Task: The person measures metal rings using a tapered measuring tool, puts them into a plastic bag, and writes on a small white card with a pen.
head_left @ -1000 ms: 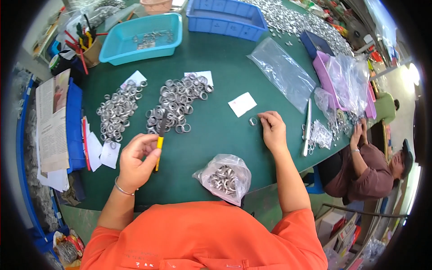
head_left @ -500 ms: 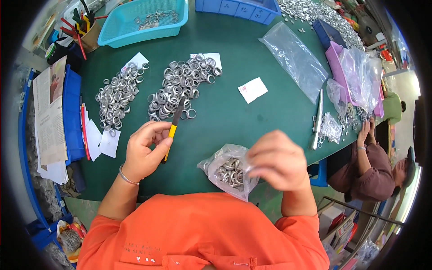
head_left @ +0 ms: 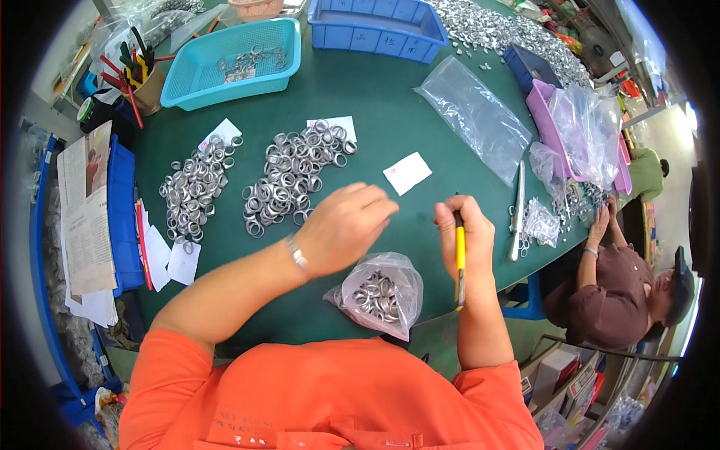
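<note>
You are gripping the yellow pen [head_left: 459, 259] upright in your right hand [head_left: 463, 236] – left hand [head_left: 346, 225] hovering loose-fingered, empty, above the bag of rings [head_left: 379, 294] on the counter [head_left: 390, 112] – likely marking next, needing a steady tip.

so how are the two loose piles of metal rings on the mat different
The left ring pile is smaller and stretches into a narrow strip, while the right ring pile is bigger, wider and heaped thicker. The left one sits farther from the left hand; the right one lies just beside it. Both are shiny silver rings lying loose on the green table, each with a white paper slip at its top end.
</note>
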Tool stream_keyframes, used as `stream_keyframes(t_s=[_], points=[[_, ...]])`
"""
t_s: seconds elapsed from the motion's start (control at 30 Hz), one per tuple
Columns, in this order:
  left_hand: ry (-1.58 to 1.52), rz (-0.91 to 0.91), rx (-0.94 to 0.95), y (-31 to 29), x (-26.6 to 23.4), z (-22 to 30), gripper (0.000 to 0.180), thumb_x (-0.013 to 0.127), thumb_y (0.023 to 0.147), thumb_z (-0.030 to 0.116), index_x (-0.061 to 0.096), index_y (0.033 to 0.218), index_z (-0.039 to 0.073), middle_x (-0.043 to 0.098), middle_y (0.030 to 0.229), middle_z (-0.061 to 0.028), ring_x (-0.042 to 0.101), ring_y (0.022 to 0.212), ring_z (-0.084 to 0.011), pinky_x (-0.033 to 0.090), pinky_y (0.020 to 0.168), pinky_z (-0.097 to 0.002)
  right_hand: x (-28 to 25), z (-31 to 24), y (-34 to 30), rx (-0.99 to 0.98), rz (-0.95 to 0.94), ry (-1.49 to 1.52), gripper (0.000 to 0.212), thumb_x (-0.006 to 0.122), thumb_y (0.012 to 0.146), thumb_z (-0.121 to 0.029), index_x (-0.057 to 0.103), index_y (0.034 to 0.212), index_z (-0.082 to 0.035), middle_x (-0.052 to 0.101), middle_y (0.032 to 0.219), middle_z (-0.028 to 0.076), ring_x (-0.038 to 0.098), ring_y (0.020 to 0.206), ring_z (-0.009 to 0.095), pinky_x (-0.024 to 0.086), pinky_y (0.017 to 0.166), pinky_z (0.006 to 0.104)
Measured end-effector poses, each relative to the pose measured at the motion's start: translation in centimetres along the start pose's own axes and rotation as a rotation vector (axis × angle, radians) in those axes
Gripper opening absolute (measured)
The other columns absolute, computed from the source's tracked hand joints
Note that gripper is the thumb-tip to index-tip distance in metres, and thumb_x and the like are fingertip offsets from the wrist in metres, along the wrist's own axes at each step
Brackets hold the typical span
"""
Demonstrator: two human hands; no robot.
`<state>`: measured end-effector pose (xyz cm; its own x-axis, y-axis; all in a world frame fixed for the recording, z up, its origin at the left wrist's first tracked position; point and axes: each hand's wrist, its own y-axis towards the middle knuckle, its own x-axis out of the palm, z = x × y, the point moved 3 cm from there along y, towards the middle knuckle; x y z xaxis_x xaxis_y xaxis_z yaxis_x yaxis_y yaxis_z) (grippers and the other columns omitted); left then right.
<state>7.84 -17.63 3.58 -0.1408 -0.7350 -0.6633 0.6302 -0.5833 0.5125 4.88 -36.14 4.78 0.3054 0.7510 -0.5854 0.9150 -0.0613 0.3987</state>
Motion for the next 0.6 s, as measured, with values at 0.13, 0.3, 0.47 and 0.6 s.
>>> stream_keyframes(t_s=[0.13,0.3,0.47,0.6], points=[[0.265,-0.091,0.064,2.2,6.3,-4.2,0.020,0.060,0.070,0.003,0.057,0.091,0.001,0.057,0.096,-0.0132,0.057,0.092,-0.0285,0.047,0.079,-0.0370,-0.6,2.1,-1.0,0.165,-0.062,0.029,0.016,0.060,0.089,-0.013,0.052,0.082,0.000,0.056,0.067,0.004,0.051,0.062,0.008,0.043,0.058,0.0218],[0.411,-0.221,-0.004,5.0,8.1,-5.5,0.011,0.059,0.068,0.005,0.060,0.078,0.003,0.061,0.082,-0.0116,0.059,0.080,-0.0271,0.050,0.071,-0.0350,-0.7,3.1,-2.3,0.243,-0.006,0.157,0.016,0.061,0.088,-0.013,0.053,0.082,0.000,0.056,0.068,0.004,0.049,0.060,0.008,0.042,0.056,0.0213],[0.093,-0.167,-0.252,5.2,5.8,-5.3,0.015,0.059,0.074,0.007,0.063,0.088,0.002,0.063,0.083,-0.0105,0.061,0.074,-0.0250,0.051,0.066,-0.0331,-0.5,3.3,-2.4,0.331,0.068,0.314,0.013,0.057,0.089,-0.011,0.054,0.083,0.000,0.059,0.073,0.005,0.054,0.064,0.010,0.045,0.059,0.0216],[-0.584,-0.114,-0.741,2.4,4.8,-5.1,0.026,0.060,0.080,0.000,0.058,0.105,-0.006,0.066,0.087,-0.0128,0.065,0.072,-0.0181,0.053,0.062,-0.0261,-0.1,3.3,-2.5,0.339,0.153,0.411,0.006,0.050,0.089,-0.005,0.054,0.087,0.000,0.055,0.072,0.002,0.050,0.060,0.007,0.040,0.053,0.0198]])
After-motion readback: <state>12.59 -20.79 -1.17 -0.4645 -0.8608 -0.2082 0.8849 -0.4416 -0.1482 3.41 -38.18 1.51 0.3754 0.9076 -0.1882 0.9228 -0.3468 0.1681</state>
